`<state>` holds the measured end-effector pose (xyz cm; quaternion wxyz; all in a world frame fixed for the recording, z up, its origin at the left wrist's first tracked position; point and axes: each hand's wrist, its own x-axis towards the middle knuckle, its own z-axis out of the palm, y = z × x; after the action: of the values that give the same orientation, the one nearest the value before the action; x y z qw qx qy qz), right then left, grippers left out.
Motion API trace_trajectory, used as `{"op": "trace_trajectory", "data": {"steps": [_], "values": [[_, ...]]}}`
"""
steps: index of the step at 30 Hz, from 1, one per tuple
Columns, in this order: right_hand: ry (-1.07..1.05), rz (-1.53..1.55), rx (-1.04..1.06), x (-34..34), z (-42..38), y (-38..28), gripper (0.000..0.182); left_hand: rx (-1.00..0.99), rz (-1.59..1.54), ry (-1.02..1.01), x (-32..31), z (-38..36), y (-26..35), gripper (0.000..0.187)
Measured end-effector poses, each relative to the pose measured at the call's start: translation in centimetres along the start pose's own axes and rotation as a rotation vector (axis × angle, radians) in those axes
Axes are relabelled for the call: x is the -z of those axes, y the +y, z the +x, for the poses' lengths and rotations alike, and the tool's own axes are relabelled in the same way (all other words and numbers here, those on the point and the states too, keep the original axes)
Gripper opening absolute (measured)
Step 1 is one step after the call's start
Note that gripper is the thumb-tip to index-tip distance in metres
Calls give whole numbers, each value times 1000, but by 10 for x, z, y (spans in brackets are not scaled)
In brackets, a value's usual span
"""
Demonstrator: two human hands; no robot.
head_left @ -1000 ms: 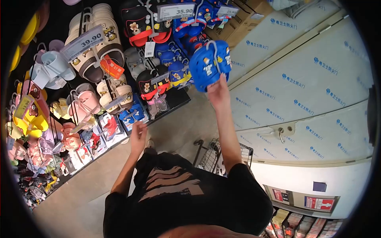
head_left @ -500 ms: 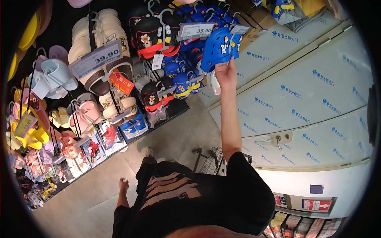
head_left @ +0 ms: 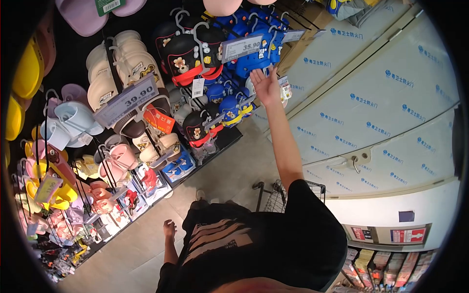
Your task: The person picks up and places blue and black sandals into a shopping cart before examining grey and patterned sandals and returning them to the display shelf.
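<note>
My right hand [head_left: 266,87] is raised at the rack with its palm turned up and fingers spread, holding nothing. Its fingertips are just under a pair of blue clogs [head_left: 254,58] with small charms, hanging from a hook. To the left hang black clogs with red straps [head_left: 188,56] and a white paper tag [head_left: 197,88]. A price label reading 35.90 [head_left: 243,48] sticks out in front of the blue pair. Low at my side hangs my left hand [head_left: 169,228], fingers loosely bent and apart, with nothing in it.
Cream clogs [head_left: 137,66] and a 39.90 label [head_left: 128,101] hang further left, above smaller pairs. A wire shopping cart [head_left: 276,198] stands by my body on the grey floor [head_left: 224,166]. Film-covered doors with a handle [head_left: 355,163] line the right side.
My right hand has let go of the blue clogs and opened below them; they have dropped back to hang on the rack. The view has shifted slightly.
</note>
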<state>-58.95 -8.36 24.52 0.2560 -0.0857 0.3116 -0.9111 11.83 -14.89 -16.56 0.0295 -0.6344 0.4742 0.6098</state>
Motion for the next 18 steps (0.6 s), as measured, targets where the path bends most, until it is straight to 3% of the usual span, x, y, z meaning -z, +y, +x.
{"op": "trace_trajectory", "data": {"steps": [4,6,9,13,15,17,18], "values": [[-71,-54,4,53,-37,1,46,-83,23,-96,-1,-7,28,35],[-3,-33,-81,85,-59,5,54,-58,153,-137,2,-4,34,34],[163,-159,-77,142,-120,19,45,-9,226,-160,15,11,19,33],[505,-672,-63,235,-252,51,41,54,281,-255,33,20,10,39],[625,-1209,-125,257,-334,62,46,79,370,-293,36,22,14,47],[572,-1829,-18,290,-428,69,54,107,360,-331,37,43,15,46],[643,-1896,-43,289,-471,70,58,136,326,-360,35,56,13,46]]}}
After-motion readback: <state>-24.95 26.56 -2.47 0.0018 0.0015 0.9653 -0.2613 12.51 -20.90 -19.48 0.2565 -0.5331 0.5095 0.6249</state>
